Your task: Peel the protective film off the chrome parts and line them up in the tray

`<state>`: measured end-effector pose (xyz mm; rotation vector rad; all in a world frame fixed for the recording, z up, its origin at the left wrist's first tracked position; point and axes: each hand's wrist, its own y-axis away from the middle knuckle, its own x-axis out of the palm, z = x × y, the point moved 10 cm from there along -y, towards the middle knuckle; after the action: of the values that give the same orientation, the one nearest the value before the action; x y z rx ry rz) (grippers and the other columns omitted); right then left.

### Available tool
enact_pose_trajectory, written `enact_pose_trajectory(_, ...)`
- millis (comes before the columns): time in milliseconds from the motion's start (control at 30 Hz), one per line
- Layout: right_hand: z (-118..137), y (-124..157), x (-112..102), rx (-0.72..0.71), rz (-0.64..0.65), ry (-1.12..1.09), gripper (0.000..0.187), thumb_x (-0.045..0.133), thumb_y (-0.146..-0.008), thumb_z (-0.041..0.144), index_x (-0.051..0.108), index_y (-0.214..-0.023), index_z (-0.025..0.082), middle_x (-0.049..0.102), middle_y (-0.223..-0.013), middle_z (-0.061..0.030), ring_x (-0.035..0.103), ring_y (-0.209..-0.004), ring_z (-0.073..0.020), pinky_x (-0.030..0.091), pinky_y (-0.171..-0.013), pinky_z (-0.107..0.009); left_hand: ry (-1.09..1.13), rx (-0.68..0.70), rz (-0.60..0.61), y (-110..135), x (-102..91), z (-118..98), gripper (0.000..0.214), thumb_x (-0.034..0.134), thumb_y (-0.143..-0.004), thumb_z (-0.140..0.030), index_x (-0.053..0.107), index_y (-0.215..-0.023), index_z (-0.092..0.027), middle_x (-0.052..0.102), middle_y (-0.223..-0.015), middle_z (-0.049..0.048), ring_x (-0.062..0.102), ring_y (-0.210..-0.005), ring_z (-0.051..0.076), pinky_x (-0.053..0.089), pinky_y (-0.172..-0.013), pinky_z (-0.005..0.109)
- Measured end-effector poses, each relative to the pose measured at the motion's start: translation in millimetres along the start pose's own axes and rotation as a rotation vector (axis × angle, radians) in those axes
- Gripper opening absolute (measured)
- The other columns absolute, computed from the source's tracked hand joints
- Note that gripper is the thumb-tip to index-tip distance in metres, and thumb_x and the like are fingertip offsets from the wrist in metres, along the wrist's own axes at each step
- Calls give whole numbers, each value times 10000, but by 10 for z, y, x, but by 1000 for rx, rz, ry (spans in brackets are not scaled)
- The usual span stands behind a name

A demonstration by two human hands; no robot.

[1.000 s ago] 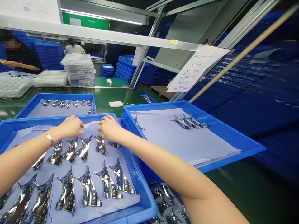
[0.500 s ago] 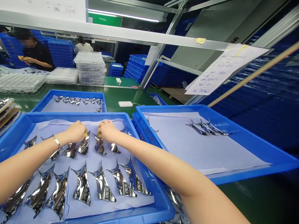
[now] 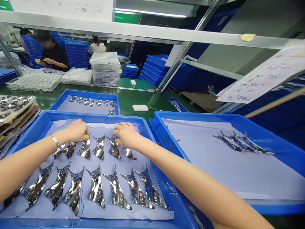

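Note:
In the head view, shiny chrome-like curved pieces with pointed corners lie in two rows on white lining in a blue tray. My left hand, wearing a bracelet, is over the back row. Its yellow-covered fingertips are closed at the top of one chrome piece. Over to the right, my right hand has its fingers apart. It hovers by the upper end of another chrome piece, and nothing shows in its grasp. One further chrome piece is partly hidden under that hand.
A second blue tray on the right holds a few similar pieces. Behind stands a smaller blue tray with small shiny parts. Stacked clear plastic trays, a white box and a metal rail are farther back. A co-worker sits beyond.
The camera view has swung left, so the trays appear farther right. My left hand has moved one piece to the left along the back row. My right fingers have let go of a piece and spread.

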<state>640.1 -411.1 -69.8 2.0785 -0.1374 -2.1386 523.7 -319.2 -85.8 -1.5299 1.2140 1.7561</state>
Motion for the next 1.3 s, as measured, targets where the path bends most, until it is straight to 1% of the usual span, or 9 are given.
enact_pose_trajectory(200, -32, 469, -216, 56, -68, -41, 242, 615, -888, 239, 719, -1104, 207, 618, -1307, -97, 442, -1304, -331, 305, -1080, -524, -2, 10, -37, 72, 223, 43, 218, 596, -930, -330, 643, -1064, -165, 649, -1139, 82, 621, -1032, 230, 513, -912, 458)
enact_pose_trajectory(433, -265, 1051, -142, 144, -200, -83, 260, 598, -874, 259, 723, -1099, 221, 636, -1284, -107, 483, -1284, -369, 365, -1045, -612, -13, 3, -87, 46, 145, -21, 234, 602, -927, -320, 636, -1098, -164, 638, -1177, 88, 614, -1065, 240, 509, -927, 472)
enact_pose_trajectory(600, -525, 1461, -41, 207, -373, -155, 322, 556, -840, 357, 736, -1072, 223, 671, -1227, -116, 559, -1213, -367, 427, -1016, -612, -12, -55, -107, 183, 42, 286, 279, 621, -913, -331, 626, -1132, -158, 618, -1226, 97, 586, -1131, 268, 478, -966, 514)
enact_pose_trajectory(700, -663, 1710, 16, 288, -477, -235, 394, 520, -838, 436, 731, -1073, 201, 670, -1219, -137, 596, -1172, -347, 466, -1013, -569, -1, -84, -100, 261, 87, 486, 284, 623, -912, -330, 624, -1139, -160, 612, -1239, 99, 582, -1139, 271, 473, -973, 519)
enact_pose_trajectory(833, -797, 1988, 168, 434, -568, -321, 460, 511, -801, 501, 729, -1056, 186, 661, -1226, -155, 608, -1157, -346, 489, -1007, -547, 41, -98, -116, 274, 188, 585, 282, 612, -920, -325, 617, -1153, -165, 613, -1236, 98, 595, -1114, 260, 492, -952, 500)
enact_pose_trajectory(967, -838, 2127, 307, 515, -567, -371, 531, 497, -769, 537, 730, -1055, 154, 650, -1232, -181, 592, -1175, -371, 468, -1023, -574, 60, -110, -143, 241, 196, 580, 280, 603, -927, -326, 615, -1156, -166, 617, -1225, 97, 606, -1090, 252, 508, -932, 486)
enact_pose_trajectory(1133, -825, 2162, 352, 537, -546, -393, 540, 493, -753, 537, 721, -1050, 148, 652, -1221, -193, 580, -1190, -387, 443, -1040, -592, 62, -152, -160, 279, 187, 546, 280, 606, -925, -324, 615, -1156, -167, 615, -1229, 97, 605, -1092, 253, 506, -936, 488)
enact_pose_trajectory(1233, -822, 2153, 389, 542, -549, -438, 544, 500, -757, 542, 684, -1097, 159, 650, -1230, -183, 576, -1198, -392, 438, -1046, -592, 81, -196, -188, 393, 129, 582, 290, 606, -923, -337, 616, -1157, -166, 612, -1238, 98, 594, -1117, 262, 492, -953, 501)
enact_pose_trajectory(1300, -850, 2155, 456, 578, -535, -497, 613, 510, -750, 563, 623, -1192, 154, 639, -1254, -181, 568, -1208, -397, 437, -1047, -589, 99, -244, -227, 544, 24, 689, 331, 605, -921, -363, 603, -1187, -166, 599, -1263, 104, 572, -1157, 278, 467, -979, 525)
